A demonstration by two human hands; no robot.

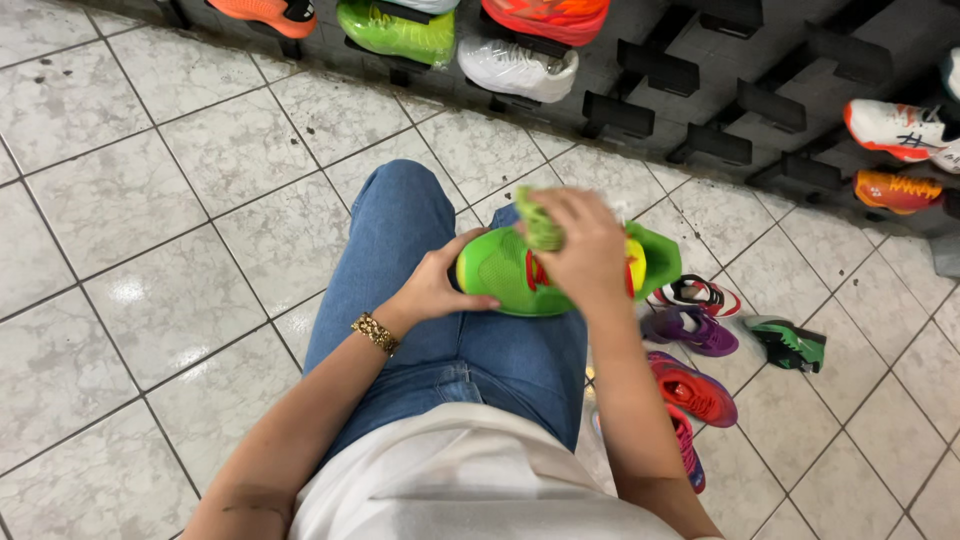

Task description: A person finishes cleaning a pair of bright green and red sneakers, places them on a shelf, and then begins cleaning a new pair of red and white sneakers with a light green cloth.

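While the left hand [432, 285] grips the toe of the green shoe [520, 275] to steady it on the lap, the right hand [590, 250] above it closes around a green cloth [540, 220], pressed to the upper. More shoes [695, 330] lie on the floor [150, 250] just beyond.

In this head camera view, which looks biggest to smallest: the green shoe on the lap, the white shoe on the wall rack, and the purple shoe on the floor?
1. Green shoe, though it is nearest the camera.
2. White shoe.
3. Purple shoe, partly hidden.
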